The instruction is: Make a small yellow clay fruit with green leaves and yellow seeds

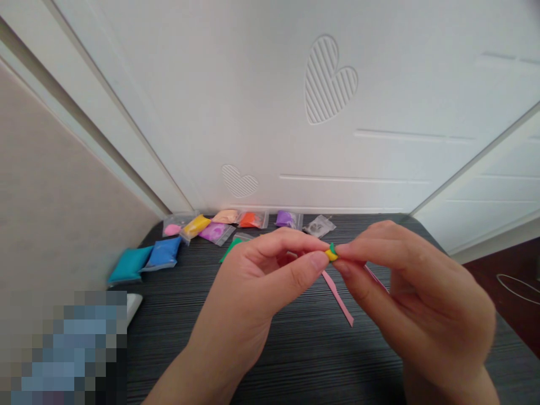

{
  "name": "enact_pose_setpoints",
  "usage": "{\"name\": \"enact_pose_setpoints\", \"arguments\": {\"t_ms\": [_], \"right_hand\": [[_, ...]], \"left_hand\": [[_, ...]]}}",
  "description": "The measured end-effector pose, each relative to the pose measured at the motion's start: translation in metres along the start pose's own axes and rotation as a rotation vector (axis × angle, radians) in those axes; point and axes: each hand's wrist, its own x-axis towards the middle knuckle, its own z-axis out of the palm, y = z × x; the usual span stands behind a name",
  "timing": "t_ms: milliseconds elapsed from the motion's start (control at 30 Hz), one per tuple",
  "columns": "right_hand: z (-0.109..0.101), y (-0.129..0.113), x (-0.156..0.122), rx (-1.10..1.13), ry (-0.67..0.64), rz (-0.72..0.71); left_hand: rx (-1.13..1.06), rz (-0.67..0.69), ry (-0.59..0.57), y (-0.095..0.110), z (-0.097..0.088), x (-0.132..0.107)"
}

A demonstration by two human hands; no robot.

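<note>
A tiny piece of yellow and green modelling clay (pixel 331 256) is held up above the dark table, between the fingertips of both hands. My left hand (pixel 270 275) pinches its yellow side with thumb and forefinger. From the other side, my right hand (pixel 422 287) closes thumb and forefinger at the green bit on top; its fingertips partly cover the piece. Below the hands lies a flat pink modelling tool (pixel 338 299). Another thin pink stick (pixel 377 278) shows partly behind my right thumb.
Along the table's back edge lie several clear bags of coloured clay, among them yellow (pixel 196 226), orange (pixel 250 219) and purple (pixel 287 219). Teal (pixel 130 264) and blue (pixel 162 253) packs lie at the left. A white door panel (pixel 261 112) with heart reliefs rises behind the table.
</note>
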Motion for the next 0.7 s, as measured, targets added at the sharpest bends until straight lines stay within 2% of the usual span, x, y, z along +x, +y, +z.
{"name": "enact_pose_setpoints", "arguments": {"t_ms": [300,533,700], "right_hand": [[-0.0032,0.0011,0.0002,-0.049,-0.022,-0.019],[-0.0040,0.0003,0.0009,-0.076,-0.040,-0.036],[-0.0049,0.0002,0.0024,-0.106,-0.050,-0.088]], "left_hand": [[0.029,0.013,0.048,0.0046,0.0054,0.0012],[0.067,0.019,-0.029,0.0014,-0.0032,0.0001],[0.070,0.019,-0.018,0.0020,-0.0030,-0.0003]]}}
